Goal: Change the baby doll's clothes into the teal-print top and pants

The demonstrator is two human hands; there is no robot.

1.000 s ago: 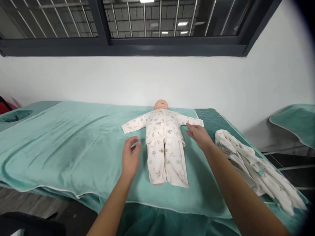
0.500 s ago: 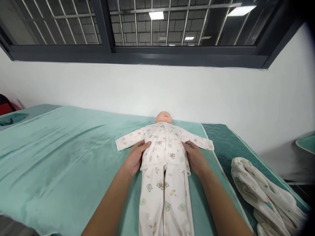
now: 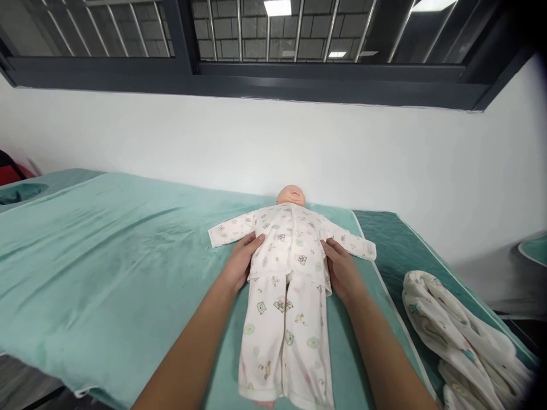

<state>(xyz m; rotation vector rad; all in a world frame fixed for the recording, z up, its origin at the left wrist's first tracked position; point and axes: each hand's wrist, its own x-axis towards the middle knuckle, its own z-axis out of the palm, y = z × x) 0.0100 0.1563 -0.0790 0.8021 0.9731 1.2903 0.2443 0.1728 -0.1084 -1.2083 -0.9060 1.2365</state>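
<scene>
A baby doll point(image 3: 291, 195) lies on its back with its head toward the wall. It wears a white print top point(image 3: 294, 245) with long sleeves spread to both sides, and matching trousers point(image 3: 284, 336). My left hand point(image 3: 243, 261) grips the doll's side at the waist, thumb over the top and the other fingers partly hidden along its flank. On the opposite side my right hand point(image 3: 341, 267) holds the torso the same way, just below the sleeve. A bit of a foot point(image 3: 265, 404) peeks out under one trouser hem.
Light green cloth point(image 3: 128, 273) covers the surface beneath the doll, with darker green cloth point(image 3: 380, 239) to the right. A crumpled white printed cloth point(image 3: 461, 336) lies at the right edge. Behind stands a white wall point(image 3: 239, 148) under a dark-framed window point(image 3: 273, 77).
The view has tilted down slightly, so the trouser hems and part of a foot now show. Both hands keep their places at the doll's sides.
</scene>
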